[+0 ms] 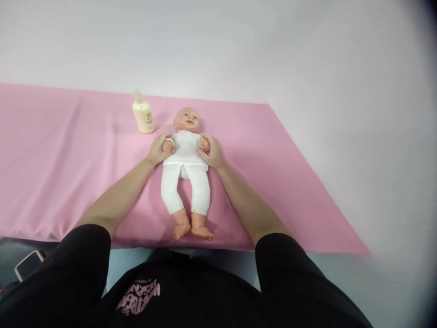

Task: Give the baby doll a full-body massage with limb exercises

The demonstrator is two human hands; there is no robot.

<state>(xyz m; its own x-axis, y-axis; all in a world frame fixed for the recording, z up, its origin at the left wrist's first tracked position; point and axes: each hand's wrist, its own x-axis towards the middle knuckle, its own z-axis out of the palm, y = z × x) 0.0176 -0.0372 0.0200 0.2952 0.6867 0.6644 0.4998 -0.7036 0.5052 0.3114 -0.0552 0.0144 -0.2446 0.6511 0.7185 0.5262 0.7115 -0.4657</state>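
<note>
A baby doll with a white cloth body and bare plastic head, hands and feet lies on its back, its head away from me. My left hand is closed around the doll's arm on the left, with the small fist showing at my thumb. On the other side, my right hand grips the doll's other arm in the same way. Most of my fingers are hidden behind the doll's arms. Beyond my left hand stands a pump bottle of pale yellow liquid.
The doll and bottle rest on a table covered with a pink cloth, wrinkled at the left. A pale wall rises behind it. At the lower left, below the table edge, is a phone-like device.
</note>
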